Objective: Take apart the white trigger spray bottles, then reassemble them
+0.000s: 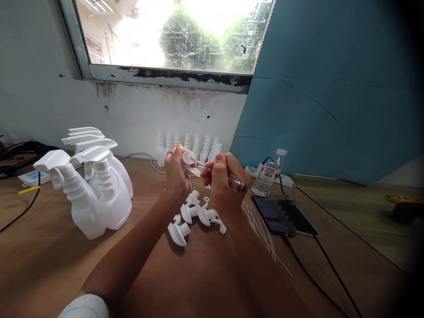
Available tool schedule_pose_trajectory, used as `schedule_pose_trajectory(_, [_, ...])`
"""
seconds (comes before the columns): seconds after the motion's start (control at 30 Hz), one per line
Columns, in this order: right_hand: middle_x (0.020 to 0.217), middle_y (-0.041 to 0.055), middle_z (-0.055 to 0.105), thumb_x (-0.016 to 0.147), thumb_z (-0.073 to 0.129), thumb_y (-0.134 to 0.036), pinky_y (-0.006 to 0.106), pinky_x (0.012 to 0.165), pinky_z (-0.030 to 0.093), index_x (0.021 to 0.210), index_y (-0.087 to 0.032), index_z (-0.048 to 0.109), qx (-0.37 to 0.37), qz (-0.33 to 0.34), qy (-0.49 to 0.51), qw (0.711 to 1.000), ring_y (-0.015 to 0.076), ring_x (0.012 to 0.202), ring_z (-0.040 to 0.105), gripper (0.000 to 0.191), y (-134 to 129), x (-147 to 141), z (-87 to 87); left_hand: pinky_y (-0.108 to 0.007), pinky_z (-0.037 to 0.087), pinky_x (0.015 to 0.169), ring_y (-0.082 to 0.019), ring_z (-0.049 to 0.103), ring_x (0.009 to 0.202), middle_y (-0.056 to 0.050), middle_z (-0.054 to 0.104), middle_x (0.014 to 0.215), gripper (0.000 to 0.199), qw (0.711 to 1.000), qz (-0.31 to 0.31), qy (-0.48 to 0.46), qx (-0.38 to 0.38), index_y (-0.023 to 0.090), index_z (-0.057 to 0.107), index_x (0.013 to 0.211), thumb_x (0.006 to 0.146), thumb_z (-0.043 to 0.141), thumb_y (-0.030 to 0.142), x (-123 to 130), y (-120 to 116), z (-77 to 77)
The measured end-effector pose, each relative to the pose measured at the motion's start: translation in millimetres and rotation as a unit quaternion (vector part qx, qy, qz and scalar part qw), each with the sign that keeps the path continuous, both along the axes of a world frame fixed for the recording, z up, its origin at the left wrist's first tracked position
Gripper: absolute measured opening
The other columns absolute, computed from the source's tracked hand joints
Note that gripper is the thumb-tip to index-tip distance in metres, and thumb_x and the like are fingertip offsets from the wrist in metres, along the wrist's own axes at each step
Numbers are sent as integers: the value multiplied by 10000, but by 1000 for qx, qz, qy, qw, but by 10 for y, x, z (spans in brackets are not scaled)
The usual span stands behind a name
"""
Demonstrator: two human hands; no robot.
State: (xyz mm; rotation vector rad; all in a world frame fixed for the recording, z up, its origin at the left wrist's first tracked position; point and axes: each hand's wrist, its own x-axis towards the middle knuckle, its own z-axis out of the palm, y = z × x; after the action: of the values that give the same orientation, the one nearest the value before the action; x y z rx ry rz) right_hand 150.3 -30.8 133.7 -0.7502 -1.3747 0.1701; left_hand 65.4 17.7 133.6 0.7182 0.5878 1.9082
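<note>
My left hand (177, 172) is closed around a white spray trigger head (188, 158), its round collar facing right. In my right hand (228, 181) is a screwdriver (236, 183) with a clear handle, gripped in the fist. The thin metal shaft points left, and its tip reaches into the collar opening. Below the hands, several loose white trigger heads and levers (203, 214) lie on the brown table (185, 282).
White spray bottles (99, 194) with trigger heads stand at left. Several white bottles (161, 148) line the wall. At right are a clear water bottle (268, 174), a phone (270, 216) with cables, and thin white tubes (263, 229). A power strip (35, 177) lies far left.
</note>
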Motion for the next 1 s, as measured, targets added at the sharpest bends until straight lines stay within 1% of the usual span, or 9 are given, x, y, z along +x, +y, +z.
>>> schedule_pose_trajectory(0.2, [536, -17, 594, 942, 452, -302, 220, 455, 422, 626, -186, 512, 58, -4, 18, 998, 89, 456, 552, 341, 22, -2, -55, -148, 421, 430, -46, 428, 434, 68, 385, 591, 157, 999, -24, -22, 6, 189, 431, 686, 670, 584, 156, -1, -44, 41])
schedule_pose_trajectory(0.27, [552, -13, 604, 942, 452, -293, 223, 462, 434, 629, -185, 519, 73, -8, 13, 997, 89, 461, 553, 338, 13, -6, -69, -151, 378, 381, -48, 419, 404, 66, 386, 578, 150, 998, -48, -33, 1, 188, 424, 670, 671, 571, 154, -8, -65, 64])
schedule_pose_trajectory(0.33, [556, -15, 606, 945, 442, -285, 219, 452, 436, 634, -185, 524, 79, 4, 20, 997, 85, 452, 549, 337, -5, -9, -64, -164, 325, 336, -51, 399, 370, 59, 401, 576, 130, 995, -89, -52, -16, 187, 417, 655, 680, 543, 165, -17, -82, 86])
schedule_pose_trajectory(0.43, [531, -25, 582, 936, 444, -264, 208, 415, 418, 615, -184, 517, 70, 40, 46, 996, 77, 417, 533, 339, -41, 0, -8, -181, 308, 322, -53, 397, 352, 51, 436, 594, 101, 989, -127, -66, -31, 186, 420, 653, 670, 518, 166, -24, -92, 101])
schedule_pose_trajectory(0.6, [483, -39, 533, 905, 459, -224, 195, 377, 375, 588, -182, 530, 17, 56, 67, 996, 64, 375, 483, 328, -106, 59, 154, -173, 364, 361, -35, 397, 354, 65, 422, 598, 157, 996, -92, -11, 0, 182, 403, 634, 637, 557, 151, -9, -97, 80])
schedule_pose_trajectory(0.67, [479, -35, 527, 885, 481, -224, 193, 370, 366, 571, -180, 530, -3, 65, 75, 995, 65, 374, 479, 321, -117, 86, 199, -172, 364, 362, -40, 422, 361, 66, 427, 603, 155, 995, -101, 10, 3, 183, 418, 649, 632, 571, 164, -4, -117, 86])
schedule_pose_trajectory(0.8, [440, -36, 492, 866, 482, -260, 183, 311, 295, 557, -184, 521, -52, 121, 128, 983, 71, 342, 467, 320, -80, 154, 232, -177, 327, 334, -59, 450, 362, 57, 451, 611, 138, 984, -173, 33, -17, 181, 460, 689, 612, 575, 173, -5, -186, 143])
schedule_pose_trajectory(0.9, [440, -27, 503, 853, 488, -296, 183, 292, 265, 579, -182, 543, -75, 152, 160, 972, 83, 345, 489, 302, -34, 213, 236, -174, 328, 333, -56, 436, 363, 53, 471, 619, 140, 972, -232, 14, -41, 181, 460, 707, 612, 560, 155, -8, -226, 185])
schedule_pose_trajectory(1.0, [444, -24, 525, 828, 503, -300, 189, 279, 252, 571, -177, 540, -86, 172, 190, 963, 80, 314, 468, 287, -2, 257, 247, -166, 303, 320, -56, 425, 356, 49, 475, 608, 125, 955, -291, -2, -53, 181, 443, 698, 627, 537, 139, -24, -235, 204])
